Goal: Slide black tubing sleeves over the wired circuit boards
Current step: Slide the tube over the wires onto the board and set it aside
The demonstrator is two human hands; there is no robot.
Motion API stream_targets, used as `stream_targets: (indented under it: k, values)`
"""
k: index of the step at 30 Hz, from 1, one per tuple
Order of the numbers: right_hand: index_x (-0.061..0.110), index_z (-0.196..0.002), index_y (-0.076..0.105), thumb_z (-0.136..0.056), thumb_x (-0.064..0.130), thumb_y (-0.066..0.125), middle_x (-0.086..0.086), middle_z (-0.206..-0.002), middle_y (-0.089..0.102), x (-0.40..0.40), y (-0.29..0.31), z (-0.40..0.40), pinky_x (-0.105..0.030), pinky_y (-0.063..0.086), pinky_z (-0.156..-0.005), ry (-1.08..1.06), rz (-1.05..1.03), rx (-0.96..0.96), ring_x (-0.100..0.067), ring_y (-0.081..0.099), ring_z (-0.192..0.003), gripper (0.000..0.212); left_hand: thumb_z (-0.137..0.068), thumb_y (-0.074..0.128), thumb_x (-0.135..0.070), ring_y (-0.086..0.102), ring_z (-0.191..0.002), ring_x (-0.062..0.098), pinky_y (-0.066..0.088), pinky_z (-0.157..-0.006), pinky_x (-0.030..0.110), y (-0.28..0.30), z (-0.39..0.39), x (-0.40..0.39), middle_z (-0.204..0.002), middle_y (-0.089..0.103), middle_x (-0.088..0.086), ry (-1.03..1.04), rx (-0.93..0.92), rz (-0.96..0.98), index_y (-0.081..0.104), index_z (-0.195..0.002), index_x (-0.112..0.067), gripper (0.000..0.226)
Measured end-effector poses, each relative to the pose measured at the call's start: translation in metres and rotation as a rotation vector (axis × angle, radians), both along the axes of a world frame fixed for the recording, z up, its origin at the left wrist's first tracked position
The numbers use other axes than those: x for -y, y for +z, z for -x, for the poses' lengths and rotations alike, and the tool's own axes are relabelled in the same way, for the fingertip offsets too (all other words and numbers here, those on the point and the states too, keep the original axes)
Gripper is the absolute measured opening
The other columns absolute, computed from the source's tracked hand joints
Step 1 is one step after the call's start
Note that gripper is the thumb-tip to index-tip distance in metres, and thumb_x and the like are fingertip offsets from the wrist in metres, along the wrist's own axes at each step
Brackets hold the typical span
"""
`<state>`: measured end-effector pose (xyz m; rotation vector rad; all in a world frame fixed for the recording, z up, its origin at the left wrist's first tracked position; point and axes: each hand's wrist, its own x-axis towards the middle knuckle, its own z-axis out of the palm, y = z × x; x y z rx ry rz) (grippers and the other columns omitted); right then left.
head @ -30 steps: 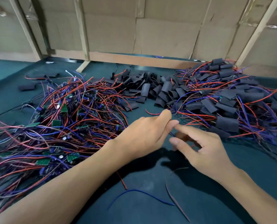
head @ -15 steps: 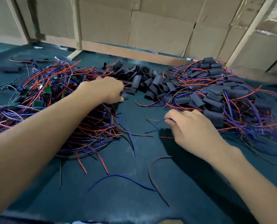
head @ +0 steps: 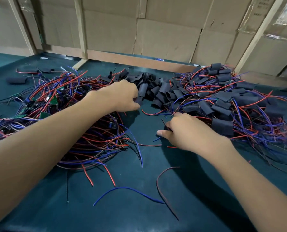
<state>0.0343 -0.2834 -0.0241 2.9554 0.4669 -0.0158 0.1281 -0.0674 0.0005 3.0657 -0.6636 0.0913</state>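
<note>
At the heap of loose black tubing sleeves (head: 153, 91) my left hand (head: 121, 96) pinches one (fetching step, I judge), right hand (head: 188, 131) grips thin wires (head: 166, 125); next, threading.

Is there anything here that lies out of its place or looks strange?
Yes. A stray sleeve lies far left, apart from the sleeve pile. A loose blue wire and a dark wire lie near the front, with no board visibly attached.

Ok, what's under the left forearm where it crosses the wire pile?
The left forearm lies over the pile of red and blue wires, which spreads out on both sides with green circuit boards beyond. Whatever lies directly beneath the arm is covered.
</note>
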Motion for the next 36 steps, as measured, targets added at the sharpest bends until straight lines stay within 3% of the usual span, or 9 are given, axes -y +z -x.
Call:
stream_targets:
  k: [6,8,13,16,19,23,30,33,36]
  values:
    - [0.009,-0.069,0.057,-0.100,0.056,0.042,-0.013,-0.077,0.051,0.017,-0.009,-0.005,-0.042,0.048,-0.076,0.000,-0.423,0.008,-0.030,0.055,-0.074,0.059,-0.090,0.065,-0.046,0.061,-0.100,0.016,0.051,-0.093,0.037,-0.013,0.051,0.008,-0.108,0.066,0.001,-0.100,0.043,0.454,0.067,-0.118,-0.017,0.040]
    - [0.014,-0.074,0.064,-0.101,0.053,0.043,-0.009,-0.079,0.051,0.017,-0.015,-0.001,-0.043,0.048,-0.080,-0.001,-0.446,0.022,-0.029,0.055,-0.079,0.052,-0.092,0.065,-0.042,0.059,-0.106,0.017,0.048,-0.098,0.036,-0.024,0.063,0.009,-0.112,0.064,0.001,-0.127,0.091,0.533,0.063,-0.124,-0.016,0.041]
    - [0.023,-0.108,0.072,-0.082,0.075,0.046,0.003,-0.097,0.054,0.024,-0.023,0.001,-0.036,0.045,-0.087,0.057,-0.417,-0.050,-0.016,0.050,-0.098,0.064,-0.095,0.062,-0.038,0.055,-0.108,0.025,0.042,-0.099,0.034,-0.047,0.075,0.006,-0.110,0.061,0.003,-0.188,0.187,0.423,0.062,-0.124,-0.015,0.037]
    - [0.025,-0.104,0.075,-0.084,0.054,0.073,-0.002,-0.091,0.061,0.028,-0.023,-0.003,-0.040,0.050,-0.086,0.051,-0.603,-0.029,-0.015,0.058,-0.088,0.035,-0.094,0.063,-0.037,0.055,-0.106,0.022,0.041,-0.095,0.030,-0.048,0.076,0.008,-0.107,0.061,0.000,-0.187,0.188,0.458,0.063,-0.119,-0.018,0.032]
    - [0.039,-0.093,0.080,-0.084,0.036,0.082,-0.001,-0.090,0.065,0.022,-0.026,-0.005,-0.036,0.049,-0.081,0.026,-0.724,0.001,-0.016,0.061,-0.084,0.009,-0.093,0.064,-0.037,0.056,-0.104,0.020,0.043,-0.094,0.033,-0.049,0.076,0.008,-0.103,0.061,-0.002,-0.213,0.173,0.485,0.064,-0.114,-0.022,0.026]
    - [0.031,-0.088,0.080,-0.090,0.029,0.076,0.009,-0.087,0.056,0.018,-0.028,-0.003,-0.030,0.039,-0.071,0.034,-0.672,0.029,-0.007,0.053,-0.077,0.004,-0.091,0.066,-0.036,0.056,-0.100,0.016,0.040,-0.089,0.024,-0.051,0.075,0.007,-0.100,0.060,-0.005,-0.234,0.178,0.510,0.064,-0.112,-0.022,0.025]
    - [0.017,-0.096,0.054,-0.094,0.007,0.058,-0.002,-0.102,0.048,0.002,-0.027,0.010,-0.037,0.037,-0.085,0.145,-0.308,0.132,-0.027,0.047,-0.098,0.011,-0.091,0.067,-0.034,0.056,-0.098,0.016,0.041,-0.086,0.023,-0.052,0.076,0.007,-0.098,0.060,-0.004,-0.248,0.182,0.548,0.065,-0.111,-0.021,0.024]
    - [0.024,-0.095,0.037,-0.088,-0.002,0.051,0.005,-0.096,0.052,0.005,-0.024,0.010,-0.035,0.030,-0.071,0.081,-0.408,0.108,-0.024,0.049,-0.090,0.030,-0.091,0.068,-0.034,0.056,-0.099,0.014,0.044,-0.089,0.028,-0.053,0.076,0.006,-0.100,0.060,-0.005,-0.243,0.204,0.576,0.065,-0.115,-0.018,0.028]
    - [0.025,-0.102,0.044,-0.100,0.006,0.045,0.008,-0.085,0.061,0.014,-0.019,0.011,-0.035,0.042,-0.072,0.043,-0.636,0.117,-0.012,0.055,-0.081,0.018,-0.091,0.069,-0.031,0.054,-0.101,0.010,0.041,-0.091,0.022,-0.053,0.075,0.005,-0.098,0.055,-0.010,-0.245,0.225,0.613,0.064,-0.118,-0.017,0.031]
